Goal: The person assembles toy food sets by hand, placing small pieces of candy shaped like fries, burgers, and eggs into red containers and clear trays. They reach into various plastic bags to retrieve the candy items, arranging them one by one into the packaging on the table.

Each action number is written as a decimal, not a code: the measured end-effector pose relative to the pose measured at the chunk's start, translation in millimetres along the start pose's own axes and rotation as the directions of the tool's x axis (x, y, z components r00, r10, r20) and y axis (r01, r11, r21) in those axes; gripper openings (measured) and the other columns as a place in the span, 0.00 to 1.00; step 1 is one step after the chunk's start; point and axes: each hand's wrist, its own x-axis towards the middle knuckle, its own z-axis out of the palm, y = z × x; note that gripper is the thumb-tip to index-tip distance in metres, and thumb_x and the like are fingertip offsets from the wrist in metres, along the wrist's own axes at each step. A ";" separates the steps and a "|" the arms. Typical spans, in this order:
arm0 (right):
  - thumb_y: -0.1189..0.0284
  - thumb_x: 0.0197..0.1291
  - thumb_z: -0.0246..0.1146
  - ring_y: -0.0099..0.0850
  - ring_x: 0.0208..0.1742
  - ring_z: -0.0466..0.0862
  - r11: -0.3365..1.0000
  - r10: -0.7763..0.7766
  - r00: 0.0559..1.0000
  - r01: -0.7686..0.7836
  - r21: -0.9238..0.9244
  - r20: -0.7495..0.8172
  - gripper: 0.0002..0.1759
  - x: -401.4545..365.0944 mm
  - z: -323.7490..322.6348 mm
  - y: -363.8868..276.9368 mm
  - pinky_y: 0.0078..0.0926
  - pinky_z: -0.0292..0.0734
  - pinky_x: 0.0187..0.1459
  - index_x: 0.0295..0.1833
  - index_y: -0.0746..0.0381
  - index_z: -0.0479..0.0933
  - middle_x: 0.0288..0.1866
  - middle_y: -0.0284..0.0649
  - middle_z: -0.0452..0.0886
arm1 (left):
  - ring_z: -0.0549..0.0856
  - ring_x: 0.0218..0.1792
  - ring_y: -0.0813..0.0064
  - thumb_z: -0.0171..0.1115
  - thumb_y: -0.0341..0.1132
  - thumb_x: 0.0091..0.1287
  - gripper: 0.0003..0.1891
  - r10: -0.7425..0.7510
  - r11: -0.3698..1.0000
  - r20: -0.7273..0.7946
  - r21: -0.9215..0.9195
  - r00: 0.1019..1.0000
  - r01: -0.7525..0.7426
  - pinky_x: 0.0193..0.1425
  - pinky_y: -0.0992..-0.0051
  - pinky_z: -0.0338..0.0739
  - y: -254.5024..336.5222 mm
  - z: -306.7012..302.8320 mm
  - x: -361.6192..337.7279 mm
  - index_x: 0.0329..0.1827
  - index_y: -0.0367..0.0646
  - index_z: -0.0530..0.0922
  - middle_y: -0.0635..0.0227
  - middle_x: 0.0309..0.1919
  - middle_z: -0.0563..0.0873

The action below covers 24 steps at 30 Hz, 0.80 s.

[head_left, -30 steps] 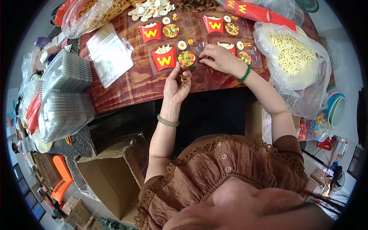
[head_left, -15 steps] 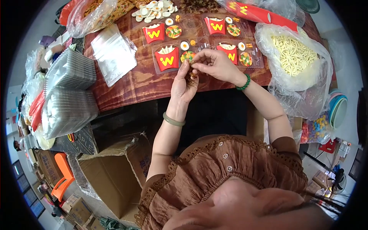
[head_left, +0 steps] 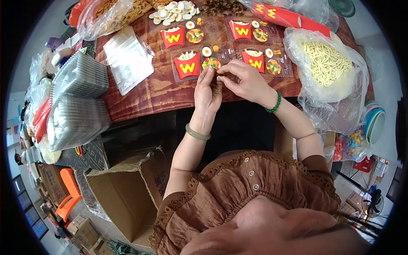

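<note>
My left hand [head_left: 208, 91] wears a pale bangle and is closed around small brown pieces [head_left: 216, 85], partly hidden by its fingers. Against it, my right hand [head_left: 246, 81], with a green bead bracelet, pinches at the same brown pieces. Both are over the table's front edge, just below a clear tray with a red fries box [head_left: 187, 64], a small egg disc [head_left: 206, 51] and a round pizza-like piece [head_left: 211, 63]. Another clear tray with a red fries box [head_left: 253, 62] lies right of them; two more stand behind.
Clear bags [head_left: 128, 60] lie on the wooden table [head_left: 144, 100] at left, beside stacked clear trays [head_left: 78, 110]. Egg discs [head_left: 174, 12] and a brown pile [head_left: 223, 7] are at the back. A bag of pale strands [head_left: 326, 61] is right. An open carton [head_left: 121, 199] stands below.
Both hands have shifted slightly to the right in view and remain together. My right hand's fingers have drawn in more tightly beside the left fingers.
</note>
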 end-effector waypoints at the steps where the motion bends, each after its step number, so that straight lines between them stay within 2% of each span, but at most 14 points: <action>1: 0.77 0.56 0.62 0.29 0.32 0.78 1.000 0.002 1.000 -0.002 -0.029 0.020 0.10 1.8 -2.6 1.2 0.23 0.74 0.32 0.45 0.64 0.78 0.35 0.39 0.76 | 0.81 0.40 0.79 0.58 0.30 0.68 0.08 0.003 1.000 0.002 -0.001 1.000 -0.003 0.43 0.82 0.79 0.7 2.8 -2.3 0.48 0.42 0.75 0.69 0.41 0.82; 3: 0.77 0.56 0.62 0.31 0.32 0.79 0.998 0.000 0.999 0.002 -0.057 0.041 0.10 6.1 -5.9 4.2 0.25 0.75 0.32 0.44 0.64 0.78 0.36 0.40 0.77 | 0.82 0.40 0.78 0.59 0.28 0.67 0.08 0.013 0.999 -0.032 0.045 0.999 -0.011 0.44 0.81 0.80 3.0 6.2 -5.9 0.47 0.42 0.75 0.69 0.41 0.82; 5: 0.77 0.56 0.62 0.30 0.32 0.79 1.000 0.016 0.996 -0.018 0.026 0.088 0.09 12.0 -8.3 6.4 0.24 0.75 0.32 0.43 0.65 0.79 0.35 0.39 0.77 | 0.83 0.41 0.77 0.60 0.28 0.66 0.08 0.009 0.999 -0.022 0.045 1.000 -0.008 0.46 0.80 0.81 4.5 3.7 -5.8 0.47 0.42 0.75 0.68 0.41 0.82; 6: 0.77 0.55 0.63 0.29 0.33 0.80 1.000 0.026 0.990 -0.026 0.000 0.141 0.09 16.2 -11.7 6.8 0.22 0.75 0.33 0.43 0.65 0.79 0.35 0.39 0.78 | 0.83 0.41 0.77 0.60 0.28 0.66 0.08 0.010 0.999 -0.037 0.050 0.999 -0.009 0.46 0.80 0.82 4.1 3.4 -5.5 0.46 0.42 0.75 0.68 0.41 0.83; 8: 0.76 0.56 0.64 0.25 0.35 0.82 0.996 -0.005 0.994 -0.004 0.086 0.112 0.09 30.9 -20.5 5.8 0.19 0.76 0.34 0.44 0.64 0.79 0.35 0.38 0.81 | 0.84 0.43 0.74 0.59 0.27 0.66 0.08 0.007 1.000 -0.035 0.027 0.999 -0.006 0.48 0.80 0.82 6.4 0.7 -2.8 0.47 0.41 0.75 0.67 0.41 0.83; 9: 0.75 0.57 0.64 0.22 0.36 0.82 0.967 0.172 0.976 -0.194 0.167 0.137 0.09 40.2 -24.7 11.5 0.17 0.76 0.36 0.44 0.64 0.80 0.35 0.36 0.83 | 0.84 0.43 0.74 0.59 0.27 0.66 0.08 0.009 1.000 -0.031 0.025 0.999 -0.008 0.48 0.80 0.82 8.8 -1.8 -0.4 0.47 0.41 0.75 0.67 0.41 0.83; 11: 0.74 0.59 0.63 0.18 0.35 0.81 0.938 0.275 0.953 -0.295 0.181 0.129 0.09 65.8 -28.4 40.5 0.19 0.77 0.37 0.44 0.66 0.80 0.36 0.35 0.84 | 0.84 0.46 0.69 0.58 0.27 0.67 0.09 -0.031 0.999 0.020 -0.005 0.999 0.031 0.49 0.79 0.82 13.5 -4.6 2.5 0.48 0.39 0.74 0.65 0.42 0.82; 12: 0.72 0.60 0.63 0.19 0.36 0.81 0.935 0.305 0.941 -0.325 0.141 0.145 0.10 79.1 -29.6 54.9 0.19 0.77 0.37 0.44 0.66 0.80 0.35 0.36 0.84 | 0.84 0.47 0.65 0.58 0.26 0.67 0.10 -0.045 0.999 0.022 -0.020 0.999 0.045 0.49 0.78 0.82 15.8 -3.3 1.8 0.50 0.39 0.73 0.62 0.43 0.82; 15: 0.68 0.57 0.65 0.24 0.28 0.83 0.933 0.358 0.906 -0.355 -0.054 0.225 0.13 109.1 -21.7 95.8 0.25 0.78 0.31 0.43 0.65 0.82 0.31 0.40 0.84 | 0.84 0.47 0.66 0.58 0.27 0.67 0.11 -0.067 0.998 -0.020 -0.014 0.998 0.067 0.49 0.79 0.82 22.6 4.9 -1.6 0.52 0.38 0.72 0.62 0.44 0.82; 16: 0.67 0.55 0.65 0.28 0.29 0.84 0.952 0.299 0.928 -0.274 -0.138 0.221 0.13 117.9 -18.6 99.6 0.28 0.79 0.32 0.42 0.64 0.83 0.32 0.42 0.85 | 0.84 0.46 0.66 0.58 0.27 0.67 0.11 -0.084 0.996 0.007 -0.023 0.996 0.084 0.49 0.79 0.82 25.0 2.8 0.6 0.51 0.39 0.73 0.62 0.43 0.82; 17: 0.67 0.55 0.65 0.28 0.29 0.84 0.952 0.297 0.928 -0.271 -0.140 0.224 0.13 124.4 -15.6 103.0 0.28 0.79 0.32 0.42 0.64 0.83 0.32 0.42 0.85 | 0.84 0.46 0.66 0.58 0.27 0.67 0.11 -0.082 0.996 0.008 -0.026 0.997 0.082 0.49 0.79 0.82 27.3 0.8 2.3 0.51 0.39 0.73 0.62 0.43 0.82; 19: 0.67 0.53 0.66 0.30 0.33 0.85 0.881 0.472 0.820 -0.450 -0.144 0.323 0.12 135.5 -9.6 108.7 0.30 0.79 0.36 0.41 0.63 0.83 0.34 0.42 0.85 | 0.85 0.45 0.67 0.59 0.27 0.67 0.10 -0.103 0.993 0.026 -0.050 0.994 0.104 0.48 0.79 0.82 31.3 -2.1 4.6 0.50 0.39 0.74 0.62 0.43 0.82; 20: 0.67 0.53 0.66 0.34 0.36 0.85 0.941 0.312 0.902 -0.250 -0.229 0.298 0.13 137.9 -3.6 121.2 0.30 0.79 0.39 0.41 0.64 0.83 0.35 0.43 0.85 | 0.85 0.45 0.67 0.59 0.27 0.67 0.10 -0.102 0.993 0.025 -0.052 0.994 0.103 0.48 0.79 0.82 32.9 -1.4 5.0 0.50 0.39 0.74 0.62 0.43 0.82; 24: 0.65 0.52 0.68 0.37 0.37 0.84 0.944 0.221 0.933 -0.131 -0.304 0.285 0.14 143.7 6.6 141.0 0.31 0.78 0.40 0.39 0.64 0.83 0.35 0.44 0.85 | 0.85 0.43 0.68 0.60 0.27 0.66 0.08 -0.124 0.990 0.010 -0.070 0.992 0.125 0.45 0.81 0.83 37.8 2.9 4.4 0.47 0.39 0.77 0.63 0.41 0.83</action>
